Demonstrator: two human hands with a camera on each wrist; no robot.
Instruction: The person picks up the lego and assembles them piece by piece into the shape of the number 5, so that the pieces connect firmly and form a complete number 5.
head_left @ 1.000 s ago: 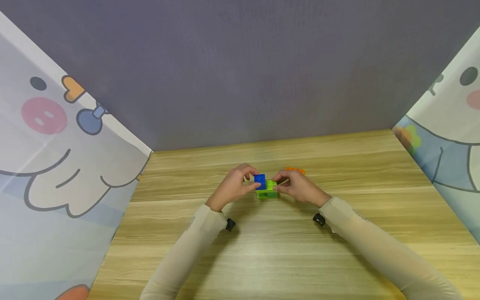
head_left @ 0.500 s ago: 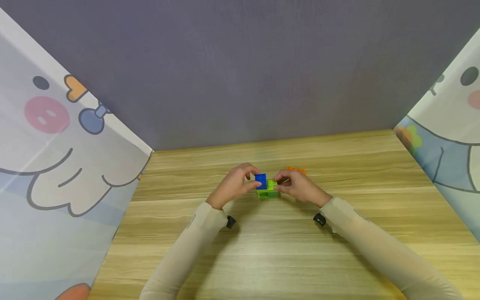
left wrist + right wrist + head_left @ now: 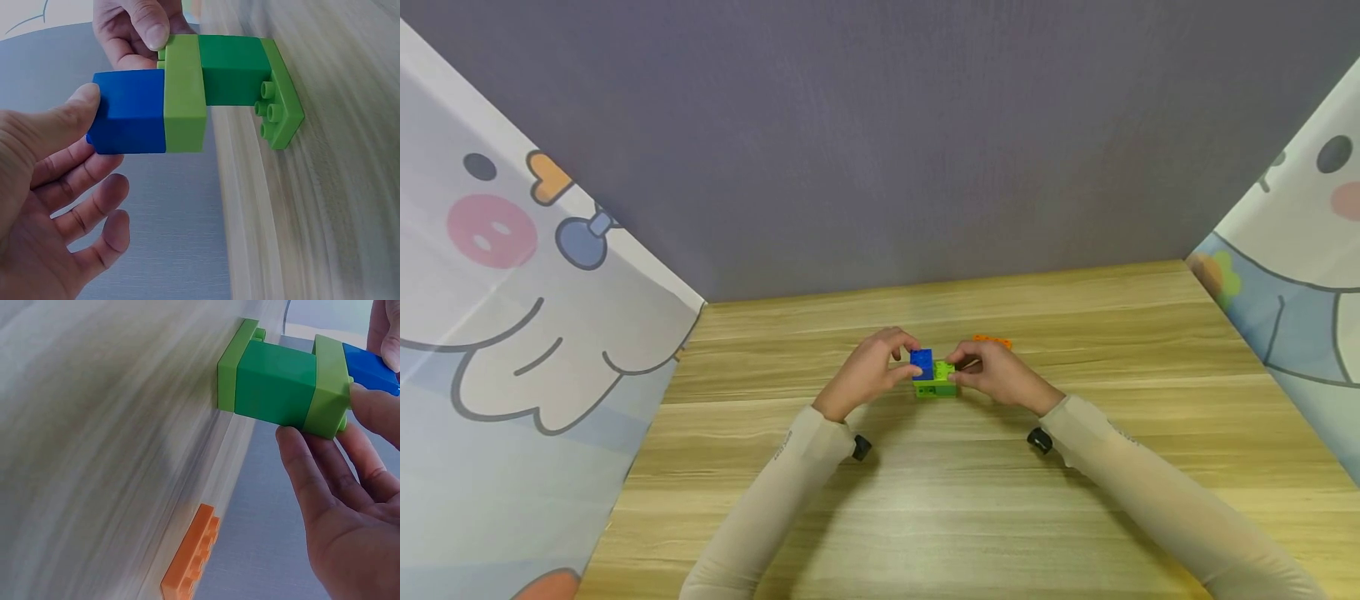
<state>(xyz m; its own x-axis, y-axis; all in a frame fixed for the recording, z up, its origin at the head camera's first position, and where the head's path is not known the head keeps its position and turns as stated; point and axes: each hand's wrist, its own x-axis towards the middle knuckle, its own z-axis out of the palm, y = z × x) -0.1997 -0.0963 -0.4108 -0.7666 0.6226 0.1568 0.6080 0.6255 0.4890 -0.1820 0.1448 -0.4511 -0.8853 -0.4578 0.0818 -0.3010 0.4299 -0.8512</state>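
A small stack of toy building bricks stands on the wooden table. Its bottom is a thin light-green plate (image 3: 287, 97), a dark-green brick (image 3: 232, 70) sits on that, and a second light-green plate (image 3: 185, 94) lies across the top. On the left half of this upper plate is a blue brick (image 3: 129, 112), pinched between the thumb and fingers of my left hand (image 3: 871, 371). My right hand (image 3: 997, 377) grips the right end of the upper light-green plate, thumb near its studs and fingers along its far side.
Behind my right hand an orange studded plate (image 3: 190, 553) lies on the table (image 3: 925, 492). A grey wall panel (image 3: 880, 167) rises at the table's back edge. Cartoon-printed panels (image 3: 512, 350) flank the table on either side.
Both hands keep nearly the same hold on the stack. The blue brick appears very slightly lower than half a second ago.
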